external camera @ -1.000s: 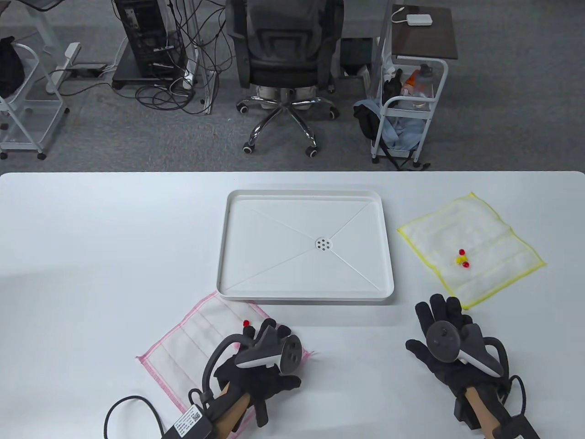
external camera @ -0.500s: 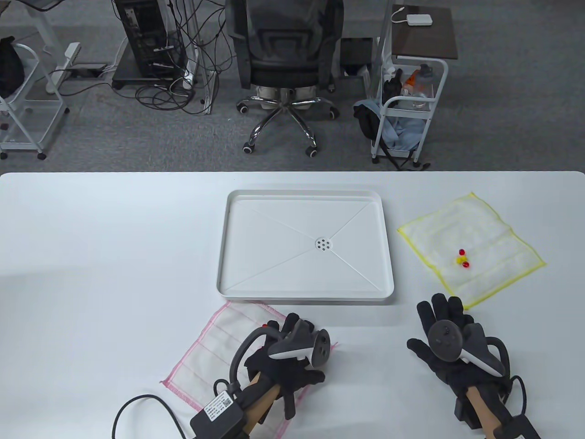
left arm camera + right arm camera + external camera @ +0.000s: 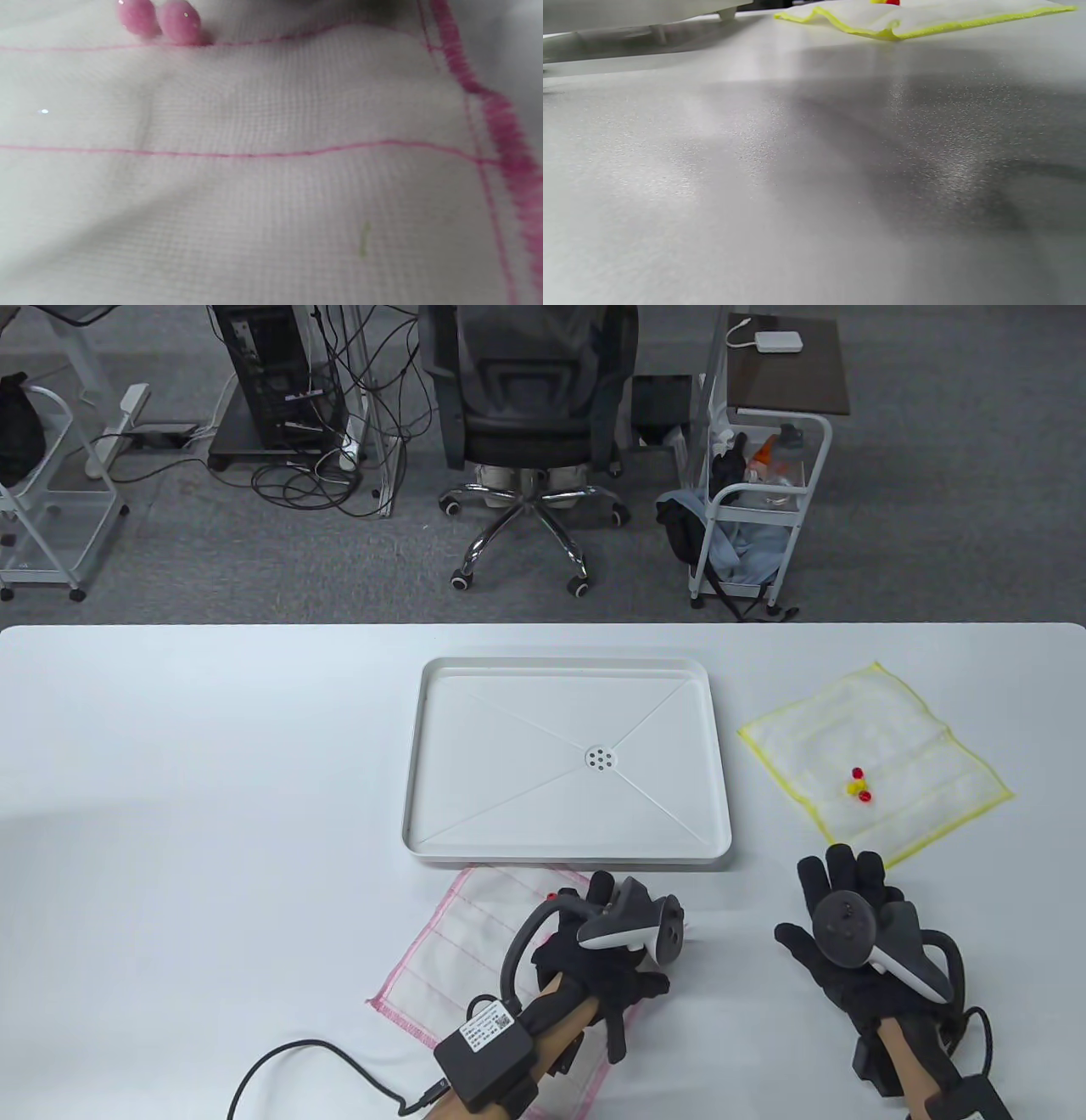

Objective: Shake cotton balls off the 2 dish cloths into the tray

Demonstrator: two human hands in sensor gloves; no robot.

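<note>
Left hand on the pink cloth, below the tray

The left hand [image 3: 607,976] lies on the pink-edged dish cloth [image 3: 475,937], its fingers hidden; right hand [image 3: 848,933] rests flat on the bench [image 3: 212,780], fingers spread wide. Cotton balls [image 3: 859,785] sit on the yellow-edged dish cloth [image 3: 899,746], right of the tray [image 3: 411,780].

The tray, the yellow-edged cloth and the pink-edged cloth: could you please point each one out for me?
tray [image 3: 717,755]: table view, on its right rim.
yellow-edged cloth [image 3: 916,729]: table view, on its bare white weave, far half.
pink-edged cloth [image 3: 458,942]: table view, on its bare weave left of the left hand.
</note>
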